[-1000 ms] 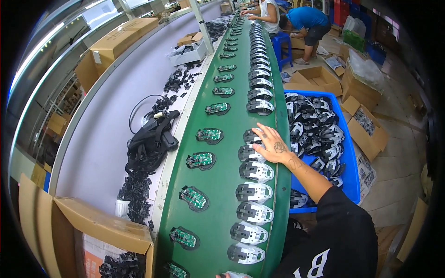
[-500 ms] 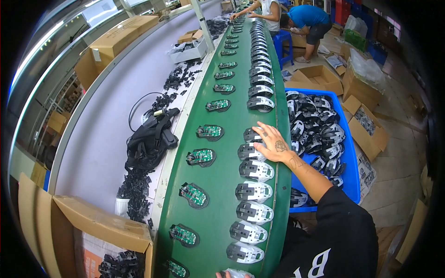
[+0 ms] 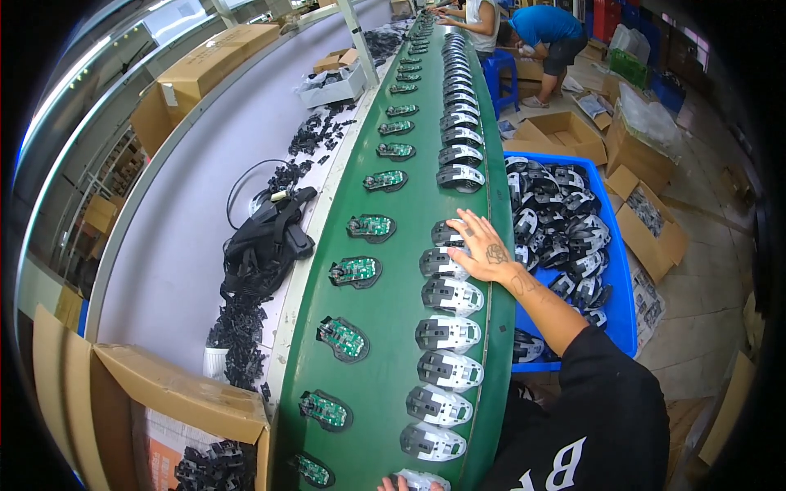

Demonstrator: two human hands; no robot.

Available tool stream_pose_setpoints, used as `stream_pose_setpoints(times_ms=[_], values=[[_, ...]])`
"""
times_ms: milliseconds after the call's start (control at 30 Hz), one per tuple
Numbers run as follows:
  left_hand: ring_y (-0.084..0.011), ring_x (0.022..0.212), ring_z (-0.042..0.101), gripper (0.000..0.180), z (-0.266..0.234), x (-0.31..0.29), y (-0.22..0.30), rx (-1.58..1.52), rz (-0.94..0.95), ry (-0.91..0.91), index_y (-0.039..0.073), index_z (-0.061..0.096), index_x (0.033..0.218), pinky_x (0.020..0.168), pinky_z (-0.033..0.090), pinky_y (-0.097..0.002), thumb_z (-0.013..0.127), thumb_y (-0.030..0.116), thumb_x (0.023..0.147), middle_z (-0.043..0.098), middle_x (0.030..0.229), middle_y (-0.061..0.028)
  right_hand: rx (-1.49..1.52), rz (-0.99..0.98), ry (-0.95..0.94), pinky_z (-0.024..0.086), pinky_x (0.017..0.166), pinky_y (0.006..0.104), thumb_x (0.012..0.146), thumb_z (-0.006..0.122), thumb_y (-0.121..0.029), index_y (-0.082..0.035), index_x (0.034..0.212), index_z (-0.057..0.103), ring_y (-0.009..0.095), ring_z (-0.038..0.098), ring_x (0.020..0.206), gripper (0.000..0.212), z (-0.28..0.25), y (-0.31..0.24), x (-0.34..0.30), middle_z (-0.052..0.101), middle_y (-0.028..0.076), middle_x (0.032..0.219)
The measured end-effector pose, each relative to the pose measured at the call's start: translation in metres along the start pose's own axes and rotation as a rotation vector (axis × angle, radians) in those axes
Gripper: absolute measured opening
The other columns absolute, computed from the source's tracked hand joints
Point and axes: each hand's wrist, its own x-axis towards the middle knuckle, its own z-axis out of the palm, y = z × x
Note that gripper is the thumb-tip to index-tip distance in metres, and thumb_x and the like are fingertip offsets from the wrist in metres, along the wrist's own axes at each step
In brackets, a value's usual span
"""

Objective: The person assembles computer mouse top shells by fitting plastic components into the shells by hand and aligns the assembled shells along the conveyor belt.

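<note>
A long row of white-and-black computer mouse shells (image 3: 449, 334) lies along the right side of the green conveyor belt (image 3: 385, 286). My right hand (image 3: 483, 250) rests over shells partway up this row, fingers spread, the palm side down. Only the fingertips of my left hand (image 3: 392, 484) show at the lower edge, apart and beside the nearest shell (image 3: 421, 479); the rest of that hand is out of the picture. To the left runs a second row of black mouse bases with green circuit boards (image 3: 354, 271).
Right of the belt stands a blue bin (image 3: 629, 311) full of mouse shells. A black bag (image 3: 266, 245) and small black parts (image 3: 237, 335) lie on the left ledge. An open carton (image 3: 180, 380) is at near left. Two other people are at the far end.
My right hand has shifted slightly, still over the shells. Shells farther up the row sit a little farther away. My left fingertips show slightly more. The far co-worker's arms have moved.
</note>
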Motion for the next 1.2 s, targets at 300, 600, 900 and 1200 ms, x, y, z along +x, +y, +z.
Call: stream_pose_setpoints(times_ms=[300, 600, 900, 1200], values=[[-0.044, 0.131, 0.03, 0.058, -0.001, 0.003, 0.013, -0.086, -0.1, 0.014, 0.004, 0.051, 0.128, 0.108, 0.022, -0.0529, 0.061, 0.015, 0.072, 0.039, 0.14, -0.0214, 0.012, -0.132, 0.138, 0.031, 0.105, 0.0453, 0.084, 0.06, -0.036, -0.008, 0.127, 0.047, 0.038, 0.039, 0.125, 0.053, 0.01, 0.004, 0.005, 0.039, 0.021, 0.137], [-0.0438, 0.133, 0.028, 0.055, 0.001, 0.014, 0.021, -0.139, -0.167, 0.034, -0.001, 0.053, 0.123, 0.108, 0.022, -0.0535, 0.057, 0.009, 0.069, 0.039, 0.14, -0.0231, -0.037, -0.085, 0.031, 0.026, 0.108, 0.0447, 0.089, 0.051, -0.042, -0.012, 0.132, 0.044, 0.036, 0.035, 0.129, 0.053, 0.01, 0.008, 0.011, 0.036, 0.02, 0.14], [-0.0488, 0.131, 0.028, 0.057, 0.004, 0.011, 0.021, -0.047, -0.084, 0.029, 0.0, 0.051, 0.124, 0.106, 0.02, -0.0595, 0.06, 0.016, 0.07, 0.039, 0.138, -0.0256, 0.009, -0.054, 0.015, 0.024, 0.11, 0.0442, 0.088, 0.052, -0.043, -0.013, 0.132, 0.045, 0.036, 0.032, 0.132, 0.054, 0.011, 0.005, 0.006, 0.034, 0.019, 0.142], [-0.0493, 0.133, 0.024, 0.062, 0.006, 0.024, 0.038, 0.116, -0.03, -0.074, 0.002, 0.051, 0.125, 0.104, 0.014, -0.0658, 0.065, 0.027, 0.07, 0.038, 0.139, -0.0258, 0.021, -0.042, -0.026, 0.027, 0.108, 0.0437, 0.086, 0.054, -0.043, -0.016, 0.132, 0.046, 0.035, 0.035, 0.129, 0.054, 0.005, 0.001, 0.007, 0.038, 0.018, 0.139]])
